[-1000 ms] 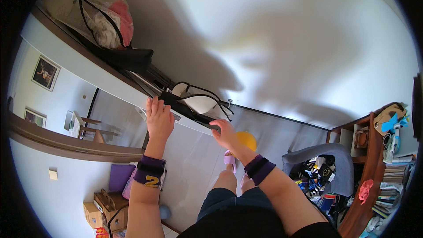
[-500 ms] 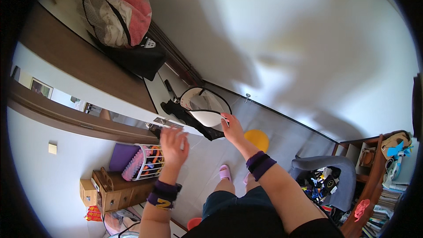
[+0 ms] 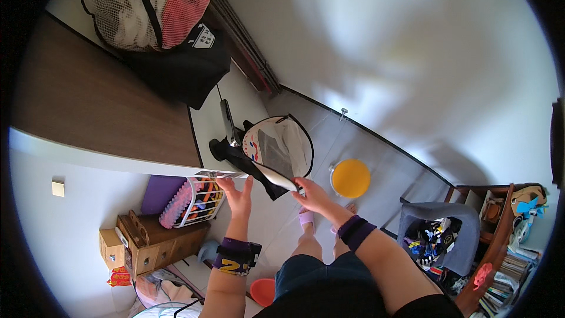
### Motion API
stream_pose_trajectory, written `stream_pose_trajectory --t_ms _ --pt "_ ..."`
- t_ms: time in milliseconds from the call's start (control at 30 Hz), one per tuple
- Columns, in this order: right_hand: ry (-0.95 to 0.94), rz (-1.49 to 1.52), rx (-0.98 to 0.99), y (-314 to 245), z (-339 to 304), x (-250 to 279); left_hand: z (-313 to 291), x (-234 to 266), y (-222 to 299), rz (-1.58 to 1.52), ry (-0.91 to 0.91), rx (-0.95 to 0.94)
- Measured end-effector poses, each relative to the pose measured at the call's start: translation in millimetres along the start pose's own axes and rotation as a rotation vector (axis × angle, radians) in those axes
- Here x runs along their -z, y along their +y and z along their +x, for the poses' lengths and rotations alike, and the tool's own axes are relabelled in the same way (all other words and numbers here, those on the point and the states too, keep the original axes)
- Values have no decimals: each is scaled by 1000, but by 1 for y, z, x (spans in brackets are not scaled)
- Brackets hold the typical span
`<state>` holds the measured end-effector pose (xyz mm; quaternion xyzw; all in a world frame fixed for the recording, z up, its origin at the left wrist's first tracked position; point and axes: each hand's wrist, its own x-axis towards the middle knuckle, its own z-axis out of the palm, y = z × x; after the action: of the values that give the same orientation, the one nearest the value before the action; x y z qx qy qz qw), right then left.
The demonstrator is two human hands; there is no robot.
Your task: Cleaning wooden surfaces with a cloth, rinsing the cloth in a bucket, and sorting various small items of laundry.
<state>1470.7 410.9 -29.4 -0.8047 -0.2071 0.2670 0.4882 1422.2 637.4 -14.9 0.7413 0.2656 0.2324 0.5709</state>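
Left hand [image 3: 236, 199]: fingers were spread apart, just beside the edge of the door [image 3: 106, 94].
Right hand [image 3: 316, 198]: fingers were grasping the near rim of the mesh bag [image 3: 294, 141].
Mesh bag: was beyond both hands.

I see black trim around the whitish bag [image 3: 282, 141], pink and white through the mesh sack [image 3: 132, 9], brown and white on the door [image 3: 106, 94]; I make out purple wristbands [image 3: 356, 233], pink slippers [image 3: 306, 218], an orange-red basin [image 3: 262, 292], a grey chair [image 3: 471, 235].
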Motion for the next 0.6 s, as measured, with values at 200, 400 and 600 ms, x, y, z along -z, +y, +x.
stream_pose_trajectory --t_ms 200,400,600 --pt "-137 -97 124 -18 -13 -45 6 20 -6 4 -8 79" --pt "-50 -271 217 11 -8 -64 -4 17 8 -67 33 95" --pt "14 -294 124 21 -5 -62 -62 13 18 45 0 -33"
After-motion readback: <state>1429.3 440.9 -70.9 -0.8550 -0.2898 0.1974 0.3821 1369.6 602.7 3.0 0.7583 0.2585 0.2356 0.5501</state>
